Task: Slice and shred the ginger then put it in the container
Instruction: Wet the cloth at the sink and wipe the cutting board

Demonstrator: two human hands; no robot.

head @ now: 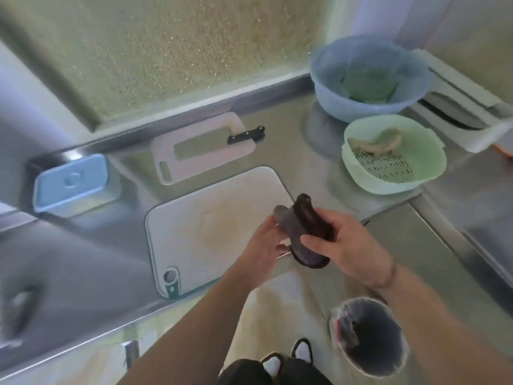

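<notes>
Head view: both hands hold a dark glove above a steel counter.

Leftmost sits a lidded blue rectangular container [70, 182], then a cleaver [219, 142] on a small white board [200, 162], then a large scuffed white cutting board [205, 229]. Left hand [263, 243] and right hand [341, 243] both grip the limp dark glove [305, 232]. Knobbly ginger [374, 144] lies in the pale green slotted colander [394, 157].

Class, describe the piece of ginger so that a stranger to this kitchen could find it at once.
Start at the steel counter and find the two plastic bowls on its right side. The ginger lies inside the nearer one, the pale green colander. It is a knobbly tan root, and nothing else lies in that colander.
</notes>
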